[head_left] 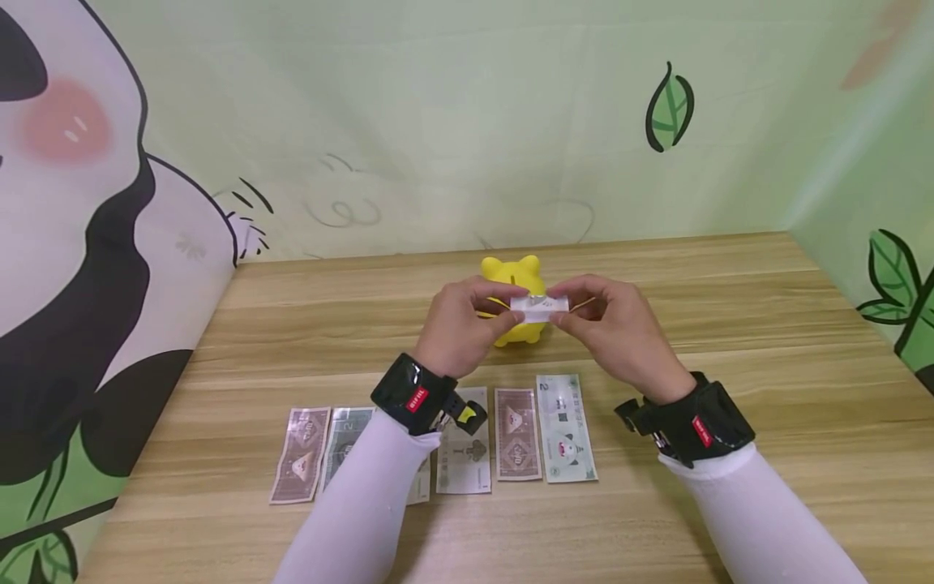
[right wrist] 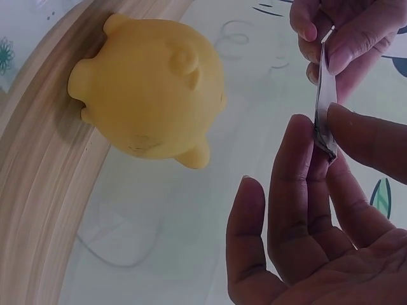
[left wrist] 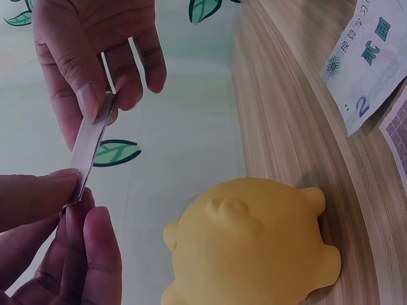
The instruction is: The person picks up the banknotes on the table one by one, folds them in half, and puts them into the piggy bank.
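Observation:
Both hands hold a narrow folded paper note (head_left: 538, 310), pale with printed marks, in front of a yellow piggy bank (head_left: 527, 276). My left hand (head_left: 461, 323) pinches its left end between thumb and fingers. Its right end is pinched by my right hand (head_left: 614, 331). In the left wrist view the folded strip (left wrist: 90, 143) stretches between the two hands, raised off the table. The piggy bank (right wrist: 152, 89) stands apart from the strip in the right wrist view. A dark slot shows on its top in the head view; the hands cover part of its body.
Several play banknotes lie in a row nearer the person, among them a brown one (head_left: 518, 442), a green one marked 2 (head_left: 567, 430) and another brown one (head_left: 299, 456). The left forearm covers part of the row. A printed cloth wall (head_left: 467, 162) borders the wooden table (head_left: 773, 324).

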A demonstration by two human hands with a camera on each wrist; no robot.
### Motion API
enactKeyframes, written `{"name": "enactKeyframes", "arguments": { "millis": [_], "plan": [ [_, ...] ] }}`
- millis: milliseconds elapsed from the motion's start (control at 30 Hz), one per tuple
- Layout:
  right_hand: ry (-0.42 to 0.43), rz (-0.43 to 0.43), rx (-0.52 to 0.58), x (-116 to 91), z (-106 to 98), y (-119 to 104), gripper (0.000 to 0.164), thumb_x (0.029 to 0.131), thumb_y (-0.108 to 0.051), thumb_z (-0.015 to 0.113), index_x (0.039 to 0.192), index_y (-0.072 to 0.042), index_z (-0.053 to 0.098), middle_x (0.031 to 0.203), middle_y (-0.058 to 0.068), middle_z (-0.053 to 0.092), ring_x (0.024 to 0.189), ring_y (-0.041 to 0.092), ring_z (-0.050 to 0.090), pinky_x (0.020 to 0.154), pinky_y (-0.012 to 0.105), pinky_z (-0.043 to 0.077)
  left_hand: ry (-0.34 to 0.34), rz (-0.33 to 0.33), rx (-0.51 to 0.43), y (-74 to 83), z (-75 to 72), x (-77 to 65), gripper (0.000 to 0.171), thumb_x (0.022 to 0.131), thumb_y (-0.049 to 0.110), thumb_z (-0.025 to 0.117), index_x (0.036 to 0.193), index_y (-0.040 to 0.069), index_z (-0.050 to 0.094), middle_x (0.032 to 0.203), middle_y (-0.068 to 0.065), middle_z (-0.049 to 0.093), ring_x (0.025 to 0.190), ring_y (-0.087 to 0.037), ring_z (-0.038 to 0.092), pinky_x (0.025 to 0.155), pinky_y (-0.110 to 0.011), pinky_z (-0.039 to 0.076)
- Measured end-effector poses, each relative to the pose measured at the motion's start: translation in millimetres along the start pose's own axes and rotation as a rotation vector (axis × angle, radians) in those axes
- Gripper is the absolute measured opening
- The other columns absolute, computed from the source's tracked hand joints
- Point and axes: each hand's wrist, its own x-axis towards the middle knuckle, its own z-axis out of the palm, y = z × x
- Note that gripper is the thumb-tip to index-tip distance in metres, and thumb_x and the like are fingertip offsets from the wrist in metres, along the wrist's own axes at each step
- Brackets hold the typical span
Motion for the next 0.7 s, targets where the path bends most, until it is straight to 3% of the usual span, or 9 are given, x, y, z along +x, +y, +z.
{"name": "enactKeyframes", "arguments": {
  "millis": [267,533,700],
  "plan": [
    [0.006,-0.011,-0.017,0.5,1.2,0.9,0.026,0.097,-0.009,0.072,0.123,-0.008,0.073,0.11,0.015,0.073,0.086,0.026,0.066,0.066,0.024,0.05,-0.003,0.01,0.025,-0.9,1.0,-1.0,0.023,0.094,0.011,0.077,0.117,0.013,0.079,0.114,-0.002,0.071,0.099,-0.023,0.067,0.076,-0.028,0.061],
    [0.033,-0.042,-0.045,0.8,2.6,1.8,0.02,0.101,-0.014,0.068,0.117,-0.005,0.075,0.11,0.014,0.075,0.092,0.027,0.069,0.078,0.034,0.052,-0.005,0.031,0.053,-2.1,0.7,-0.4,0.019,0.098,0.018,0.072,0.114,0.009,0.08,0.113,-0.004,0.073,0.101,-0.021,0.067,0.085,-0.031,0.06],
    [0.035,-0.047,-0.034,1.2,3.2,2.3,0.018,0.102,-0.014,0.067,0.115,-0.005,0.074,0.111,0.014,0.074,0.092,0.028,0.068,0.08,0.035,0.051,-0.011,0.032,0.042,-2.5,0.5,-0.2,0.02,0.101,0.021,0.069,0.113,0.008,0.078,0.104,-0.005,0.075,0.094,-0.019,0.068,0.079,-0.029,0.06]
  ]
}}
